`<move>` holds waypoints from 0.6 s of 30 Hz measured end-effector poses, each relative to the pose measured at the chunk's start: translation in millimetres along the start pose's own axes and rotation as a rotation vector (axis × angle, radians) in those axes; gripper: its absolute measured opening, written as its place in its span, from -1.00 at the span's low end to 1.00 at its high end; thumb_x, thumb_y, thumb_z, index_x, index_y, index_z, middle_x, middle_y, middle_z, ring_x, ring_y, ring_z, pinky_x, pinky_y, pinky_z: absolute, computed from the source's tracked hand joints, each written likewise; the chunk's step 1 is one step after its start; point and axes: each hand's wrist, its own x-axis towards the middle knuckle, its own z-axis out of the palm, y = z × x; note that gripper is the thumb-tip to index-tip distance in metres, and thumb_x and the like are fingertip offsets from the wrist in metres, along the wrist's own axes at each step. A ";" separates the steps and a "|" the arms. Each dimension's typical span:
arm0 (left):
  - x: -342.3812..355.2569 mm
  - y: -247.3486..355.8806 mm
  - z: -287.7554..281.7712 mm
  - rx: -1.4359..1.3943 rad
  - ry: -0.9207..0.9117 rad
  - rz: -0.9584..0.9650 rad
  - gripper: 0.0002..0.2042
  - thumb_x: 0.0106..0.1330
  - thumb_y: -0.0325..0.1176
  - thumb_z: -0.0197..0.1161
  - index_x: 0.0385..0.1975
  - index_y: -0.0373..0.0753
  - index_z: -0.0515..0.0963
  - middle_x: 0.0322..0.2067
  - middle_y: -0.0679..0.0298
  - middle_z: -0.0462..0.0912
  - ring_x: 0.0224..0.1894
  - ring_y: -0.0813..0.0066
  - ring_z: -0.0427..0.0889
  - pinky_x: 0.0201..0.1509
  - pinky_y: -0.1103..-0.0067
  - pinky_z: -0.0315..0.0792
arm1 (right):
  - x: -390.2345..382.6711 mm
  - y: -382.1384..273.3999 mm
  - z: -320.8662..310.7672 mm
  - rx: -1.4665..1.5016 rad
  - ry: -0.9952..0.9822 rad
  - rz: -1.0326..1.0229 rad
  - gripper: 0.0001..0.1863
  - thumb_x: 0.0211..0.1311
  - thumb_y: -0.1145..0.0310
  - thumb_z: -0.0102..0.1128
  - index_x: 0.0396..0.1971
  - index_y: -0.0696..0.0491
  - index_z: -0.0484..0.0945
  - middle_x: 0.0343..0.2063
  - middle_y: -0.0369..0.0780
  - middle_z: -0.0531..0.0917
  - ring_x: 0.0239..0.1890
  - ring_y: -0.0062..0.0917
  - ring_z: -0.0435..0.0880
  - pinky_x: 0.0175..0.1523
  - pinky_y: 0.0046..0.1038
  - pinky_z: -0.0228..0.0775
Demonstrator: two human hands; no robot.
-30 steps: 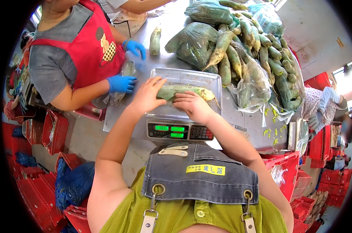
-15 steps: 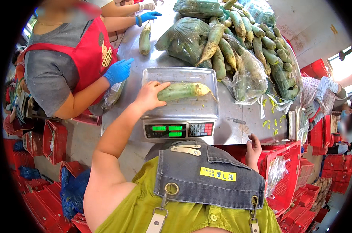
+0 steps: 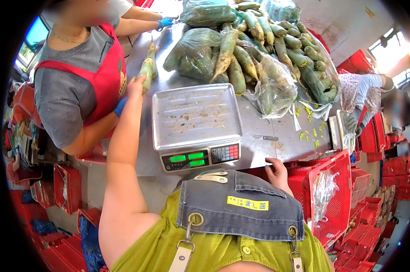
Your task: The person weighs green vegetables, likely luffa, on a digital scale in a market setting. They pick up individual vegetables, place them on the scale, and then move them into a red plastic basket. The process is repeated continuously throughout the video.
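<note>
My left hand (image 3: 135, 87), its arm stretched out to the far left, is closed round one end of a green radish (image 3: 146, 72). A second green radish (image 3: 151, 52) lies against it on the metal table. To the right of my arm stands a digital scale (image 3: 196, 113) with lit green displays and only bits of dirt on its tray. My right hand (image 3: 277, 173) hangs at the table's near edge, fingers loosely bent and apart, holding nothing. A co-worker in a red apron (image 3: 98, 72) stands at the left, their blue-gloved hand (image 3: 120, 107) partly hidden behind my forearm.
Behind the scale, radishes (image 3: 254, 27) are heaped beside filled plastic bags (image 3: 193, 50). Green leaf scraps (image 3: 304, 135) lie on the table (image 3: 259, 154). A red crate (image 3: 334, 195) with clear bags stands at my right. Another person (image 3: 361, 90) is at the far right.
My left hand has carried the radish off the scale, left and away from me, to beside the other radish. The co-worker's blue-gloved hand has dropped lower. My right hand remains at the table edge.
</note>
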 end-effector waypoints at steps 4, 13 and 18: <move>23.7 13.1 27.3 -0.119 -0.105 -0.281 -0.57 0.12 -0.20 0.29 -0.02 -0.24 0.46 -0.22 0.21 0.56 -0.24 0.34 0.54 -0.31 0.38 0.43 | -4.5 2.8 -2.6 -0.022 -0.033 -0.032 -0.74 0.05 0.54 0.15 -0.20 0.14 0.54 -0.27 -0.09 0.58 -0.24 -0.26 0.57 -0.15 -0.41 0.44; 49.5 -35.4 102.4 1.110 -0.107 0.250 -0.44 0.17 -0.04 0.19 0.09 -0.28 0.37 -0.03 -0.06 0.49 0.08 0.03 0.44 0.14 0.30 0.31 | -3.0 -2.7 -18.4 -0.102 -0.011 -0.026 -0.73 0.04 0.49 0.17 -0.19 0.15 0.53 -0.24 -0.09 0.58 -0.20 -0.21 0.56 -0.11 -0.35 0.43; -72.8 20.5 208.3 0.610 -0.316 0.620 -0.64 0.06 -0.18 0.27 -0.23 -0.32 0.56 -0.25 0.03 0.60 -0.20 0.11 0.58 -0.11 0.34 0.43 | 4.5 9.0 -35.4 -0.068 -0.047 0.000 -0.71 0.03 0.49 0.17 -0.17 0.14 0.53 -0.24 -0.08 0.58 -0.21 -0.23 0.56 -0.11 -0.35 0.44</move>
